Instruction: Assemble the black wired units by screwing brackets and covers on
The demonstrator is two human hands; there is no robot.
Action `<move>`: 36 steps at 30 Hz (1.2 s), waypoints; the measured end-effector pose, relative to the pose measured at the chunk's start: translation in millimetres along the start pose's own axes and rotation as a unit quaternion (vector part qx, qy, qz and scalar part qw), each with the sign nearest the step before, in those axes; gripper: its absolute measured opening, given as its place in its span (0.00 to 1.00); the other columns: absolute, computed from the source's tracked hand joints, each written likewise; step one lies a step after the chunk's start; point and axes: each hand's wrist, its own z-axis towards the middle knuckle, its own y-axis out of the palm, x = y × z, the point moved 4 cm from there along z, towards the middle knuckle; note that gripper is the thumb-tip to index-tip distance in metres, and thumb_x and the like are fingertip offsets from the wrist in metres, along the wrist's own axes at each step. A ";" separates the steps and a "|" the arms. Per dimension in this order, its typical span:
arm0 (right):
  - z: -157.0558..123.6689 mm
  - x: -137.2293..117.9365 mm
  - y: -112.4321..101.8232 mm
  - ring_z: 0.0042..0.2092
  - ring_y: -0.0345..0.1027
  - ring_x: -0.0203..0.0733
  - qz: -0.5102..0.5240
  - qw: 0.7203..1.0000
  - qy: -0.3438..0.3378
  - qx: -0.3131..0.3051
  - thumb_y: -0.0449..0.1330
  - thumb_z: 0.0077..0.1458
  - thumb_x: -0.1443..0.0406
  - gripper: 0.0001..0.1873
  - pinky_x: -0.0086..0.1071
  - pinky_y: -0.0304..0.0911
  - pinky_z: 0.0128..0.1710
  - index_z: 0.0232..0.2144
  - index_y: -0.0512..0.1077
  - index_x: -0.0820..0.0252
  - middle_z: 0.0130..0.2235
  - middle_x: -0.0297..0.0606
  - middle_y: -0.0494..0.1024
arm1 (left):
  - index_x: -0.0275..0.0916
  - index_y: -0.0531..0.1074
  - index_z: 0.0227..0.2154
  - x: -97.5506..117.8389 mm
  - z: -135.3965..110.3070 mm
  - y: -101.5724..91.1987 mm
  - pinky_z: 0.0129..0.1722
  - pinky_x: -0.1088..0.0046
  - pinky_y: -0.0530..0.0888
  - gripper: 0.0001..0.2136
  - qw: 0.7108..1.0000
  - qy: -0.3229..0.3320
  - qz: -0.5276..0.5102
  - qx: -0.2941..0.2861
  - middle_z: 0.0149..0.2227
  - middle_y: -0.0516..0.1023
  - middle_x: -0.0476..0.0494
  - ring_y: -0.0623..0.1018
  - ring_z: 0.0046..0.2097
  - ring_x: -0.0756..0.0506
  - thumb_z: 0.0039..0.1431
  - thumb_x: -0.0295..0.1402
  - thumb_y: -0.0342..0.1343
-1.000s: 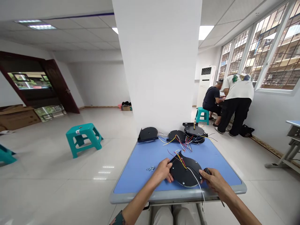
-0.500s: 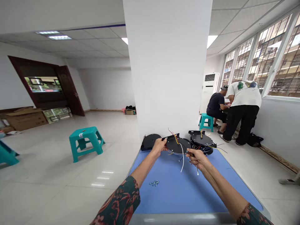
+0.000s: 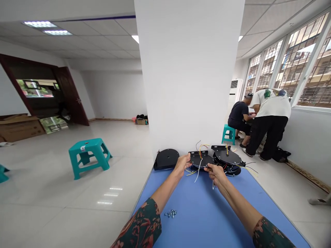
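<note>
Near the far side of the blue table (image 3: 199, 217), a round black plate (image 3: 205, 160) with a slotted bracket at its back is held between my two hands. My left hand (image 3: 182, 164) pinches its left edge, and my right hand (image 3: 216, 172) grips its front right edge. A white wire (image 3: 198, 171) hangs over the front of the plate, and yellow, red and black wires rise from its middle. To the left lies another black plate assembly (image 3: 167, 157). Close by on the right is a stack of black round plates (image 3: 227, 157) with loose wires. Whether the held plate rests on anything is hidden.
A small heap of screws (image 3: 171, 213) lies on the table's near left. A white pillar (image 3: 191, 86) rises directly behind the table. Green stools (image 3: 90, 155) stand on the floor to the left. Two people (image 3: 270, 117) are at work by the windows.
Both hands have shifted the held plate slightly right and away, closer to the stack. Its bracket now faces more squarely to the back, and the white wire swings left.
</note>
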 end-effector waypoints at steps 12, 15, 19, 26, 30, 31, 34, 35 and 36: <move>-13.8 0.1 -5.4 0.12 0.41 0.20 -0.030 0.999 -0.013 -0.021 0.65 0.56 0.69 0.18 0.17 0.37 0.10 0.22 0.59 0.59 0.18 0.37 0.74 | 0.33 0.76 0.42 -6.2 -4.2 5.7 0.50 0.66 0.76 0.21 0.996 0.028 0.039 -0.077 0.47 0.81 0.33 0.80 0.48 0.40 0.57 0.48 0.63; -28.8 1.5 -19.1 0.13 0.43 0.20 -0.045 0.997 -0.032 -0.047 0.70 0.51 0.64 0.20 0.17 0.37 0.10 0.21 0.60 0.60 0.17 0.33 0.72 | 0.32 0.77 0.47 -3.6 -5.2 3.7 0.48 0.66 0.77 0.22 0.995 0.044 0.067 -0.050 0.48 0.81 0.32 0.80 0.49 0.39 0.58 0.45 0.62; -39.1 13.2 -37.0 0.14 0.43 0.18 -0.069 0.981 -0.012 -0.182 0.76 0.40 0.57 0.22 0.15 0.35 0.10 0.25 0.68 0.63 0.21 0.33 0.73 | 0.34 0.76 0.51 11.0 -6.8 -22.3 0.51 0.66 0.75 0.20 0.987 0.078 0.133 0.048 0.48 0.81 0.35 0.79 0.52 0.39 0.56 0.37 0.64; -28.7 29.5 -61.1 0.14 0.42 0.17 0.004 0.970 0.081 -0.230 0.79 0.32 0.60 0.25 0.15 0.39 0.08 0.28 0.72 0.63 0.22 0.31 0.72 | 0.39 0.73 0.50 50.0 -29.3 -137.8 0.61 0.60 0.65 0.15 0.929 0.049 0.219 0.293 0.61 0.71 0.34 0.64 0.66 0.36 0.61 0.30 0.60; -19.0 33.3 -66.3 0.14 0.45 0.20 0.007 0.979 0.101 -0.175 0.78 0.32 0.63 0.24 0.17 0.43 0.07 0.32 0.72 0.61 0.25 0.34 0.74 | 0.36 0.71 0.53 35.9 -36.2 -168.6 0.55 0.53 0.73 0.17 0.934 -0.049 0.175 0.306 0.58 0.72 0.36 0.73 0.57 0.38 0.64 0.36 0.60; -17.5 33.8 -66.5 0.14 0.45 0.20 0.005 0.979 0.103 -0.174 0.77 0.32 0.63 0.24 0.17 0.44 0.07 0.32 0.72 0.61 0.25 0.34 0.73 | 0.37 0.70 0.54 29.0 -34.9 -169.1 0.52 0.54 0.76 0.18 0.940 -0.074 0.151 0.296 0.56 0.73 0.37 0.76 0.54 0.39 0.65 0.38 0.58; -16.2 33.9 -66.1 0.14 0.44 0.20 0.005 0.978 0.090 -0.188 0.76 0.33 0.63 0.22 0.17 0.43 0.07 0.29 0.70 0.60 0.24 0.32 0.71 | 0.37 0.70 0.55 11.1 -27.7 -162.3 0.49 0.56 0.78 0.18 0.957 -0.118 0.069 0.256 0.54 0.73 0.38 0.77 0.50 0.41 0.66 0.39 0.57; -16.8 33.6 -65.5 0.13 0.43 0.20 0.006 0.977 0.081 -0.197 0.77 0.34 0.63 0.22 0.17 0.42 0.07 0.28 0.69 0.61 0.23 0.31 0.70 | 0.36 0.70 0.55 7.1 -25.3 -159.7 0.49 0.56 0.78 0.18 0.961 -0.123 0.042 0.245 0.54 0.73 0.37 0.77 0.51 0.41 0.66 0.39 0.58; -17.9 33.2 -64.6 0.13 0.42 0.19 0.007 0.976 0.072 -0.206 0.77 0.35 0.62 0.22 0.16 0.42 0.07 0.27 0.68 0.61 0.23 0.30 0.69 | 0.36 0.70 0.55 4.1 -23.0 -157.8 0.49 0.56 0.78 0.18 0.964 -0.124 0.017 0.236 0.54 0.73 0.37 0.77 0.51 0.41 0.66 0.39 0.58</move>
